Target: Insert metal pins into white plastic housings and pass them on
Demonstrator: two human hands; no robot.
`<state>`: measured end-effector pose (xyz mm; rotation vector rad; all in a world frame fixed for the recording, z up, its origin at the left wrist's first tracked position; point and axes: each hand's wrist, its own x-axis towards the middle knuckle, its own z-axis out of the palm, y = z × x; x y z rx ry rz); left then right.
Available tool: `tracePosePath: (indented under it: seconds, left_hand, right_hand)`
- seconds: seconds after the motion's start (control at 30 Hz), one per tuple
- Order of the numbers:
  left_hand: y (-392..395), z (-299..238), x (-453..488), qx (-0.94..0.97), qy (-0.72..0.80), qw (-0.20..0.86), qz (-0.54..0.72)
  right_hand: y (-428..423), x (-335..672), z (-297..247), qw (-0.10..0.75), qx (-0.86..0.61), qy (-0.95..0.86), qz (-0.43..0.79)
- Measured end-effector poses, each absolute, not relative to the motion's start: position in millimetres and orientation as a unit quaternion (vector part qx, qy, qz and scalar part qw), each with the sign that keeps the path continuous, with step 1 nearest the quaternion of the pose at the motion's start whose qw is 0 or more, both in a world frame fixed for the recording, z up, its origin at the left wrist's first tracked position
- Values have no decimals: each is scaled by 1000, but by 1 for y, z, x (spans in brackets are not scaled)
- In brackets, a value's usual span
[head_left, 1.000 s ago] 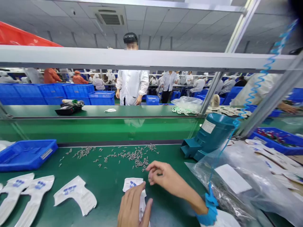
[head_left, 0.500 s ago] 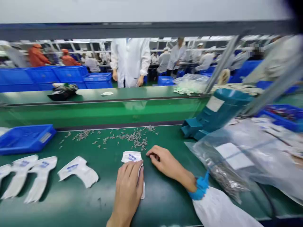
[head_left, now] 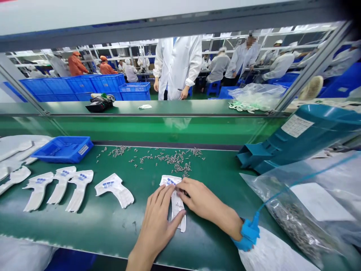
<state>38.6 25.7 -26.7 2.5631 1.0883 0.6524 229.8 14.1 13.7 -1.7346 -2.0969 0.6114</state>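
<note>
A white printed sheet (head_left: 175, 199) with blue marks lies on the green conveyor belt (head_left: 113, 233), folded or narrowed along its length. My left hand (head_left: 156, 222) presses its fingers against the sheet's left side. My right hand (head_left: 201, 201) reaches over from the right, its fingertips on the sheet's upper part. A blue wrist strap (head_left: 248, 235) circles my right wrist. Just above the hands lies a scatter of small metal parts (head_left: 169, 160). Several similar white sheets (head_left: 80, 190) lie flat to the left.
A blue plastic tray (head_left: 63, 149) sits at the belt's far left. To the right stand a teal hopper machine (head_left: 299, 135) and a clear bag of metal parts (head_left: 299, 216). A person in a white coat (head_left: 177, 64) stands beyond a second belt, among blue crates.
The view has tilted and swung, showing more of the belt. My right fingers have moved from beside the sheet onto its upper part, and more of its lower end now shows.
</note>
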Motion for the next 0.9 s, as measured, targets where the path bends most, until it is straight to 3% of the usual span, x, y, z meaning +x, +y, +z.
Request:
tracePosePath:
  seconds: [0.23, 0.37, 0.63, 0.77, 0.9]
  left_hand:
    - [33, -46, 36, 891, 344, 61, 289]
    - [39, -56, 34, 892, 328, 25, 310]
    - [44, -63, 31, 902, 323, 28, 284]
    - [39, -58, 34, 891, 333, 62, 304]
    - [25, -39, 36, 888, 347, 124, 276]
  right_hand:
    - [30, 218, 34, 58, -647, -743, 163]
    - [32, 215, 41, 41, -655, -737, 160]
    - [27, 219, 37, 156, -635, -736, 177]
    - [19, 227, 40, 247, -599, -709, 280]
    - [10, 229, 39, 284, -549, -682, 392]
